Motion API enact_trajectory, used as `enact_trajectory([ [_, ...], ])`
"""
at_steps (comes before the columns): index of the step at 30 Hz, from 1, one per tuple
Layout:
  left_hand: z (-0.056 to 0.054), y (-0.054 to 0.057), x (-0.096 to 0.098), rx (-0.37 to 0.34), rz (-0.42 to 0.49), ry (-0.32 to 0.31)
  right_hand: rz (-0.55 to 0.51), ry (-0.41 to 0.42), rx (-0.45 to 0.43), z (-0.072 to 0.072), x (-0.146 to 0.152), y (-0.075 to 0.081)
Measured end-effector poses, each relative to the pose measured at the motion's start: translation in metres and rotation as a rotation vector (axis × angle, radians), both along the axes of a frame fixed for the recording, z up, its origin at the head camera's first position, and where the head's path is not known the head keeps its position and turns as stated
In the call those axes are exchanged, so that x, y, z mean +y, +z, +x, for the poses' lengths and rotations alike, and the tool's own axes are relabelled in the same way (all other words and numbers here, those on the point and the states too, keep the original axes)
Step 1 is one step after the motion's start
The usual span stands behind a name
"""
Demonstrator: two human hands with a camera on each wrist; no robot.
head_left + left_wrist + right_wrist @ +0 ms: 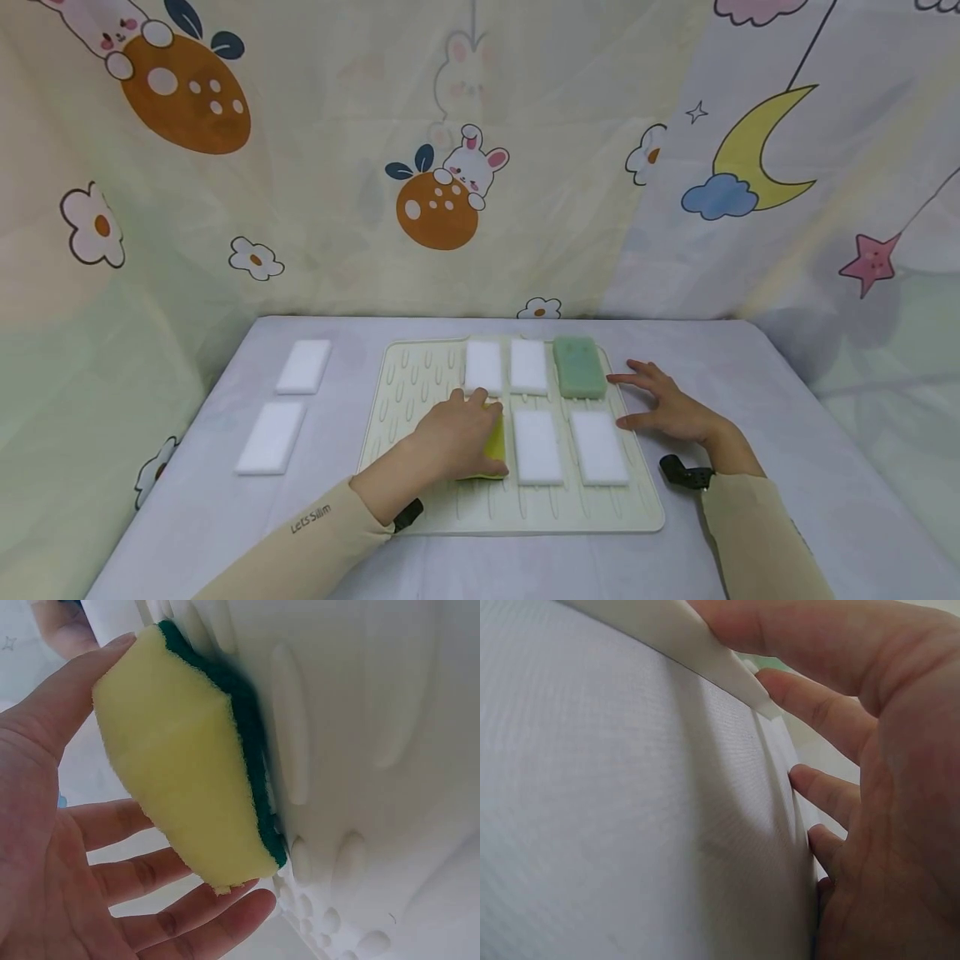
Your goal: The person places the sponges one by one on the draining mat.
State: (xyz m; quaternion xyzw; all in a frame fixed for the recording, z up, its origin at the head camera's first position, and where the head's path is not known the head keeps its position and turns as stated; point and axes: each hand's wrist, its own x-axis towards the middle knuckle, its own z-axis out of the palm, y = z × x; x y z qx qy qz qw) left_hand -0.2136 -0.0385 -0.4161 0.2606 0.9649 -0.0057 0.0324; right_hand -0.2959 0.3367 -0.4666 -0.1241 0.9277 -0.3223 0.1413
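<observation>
My left hand (461, 433) pinches a yellow sponge (180, 757) between thumb and fingers, at the pale mat (416, 383), left of a white block (537, 447). The head view shows just a yellow strip past my hand; the left wrist view shows its dark green layer (251, 735) facing the mat. My right hand (671, 408) holds nothing, fingers spread by the mat's right edge, near the green sponge (579, 367). Lettering on my left sleeve (307, 533) begins "Lets", the rest hard to make out; both sleeves are cut off below
</observation>
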Motion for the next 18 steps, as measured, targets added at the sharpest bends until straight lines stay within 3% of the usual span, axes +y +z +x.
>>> enact_trajectory([
  [18,0.0063,0.0011,0.0001,-0.002,0.031,0.011,-0.013,-0.015,-0.011,0.0026,-0.0015,0.0018],
])
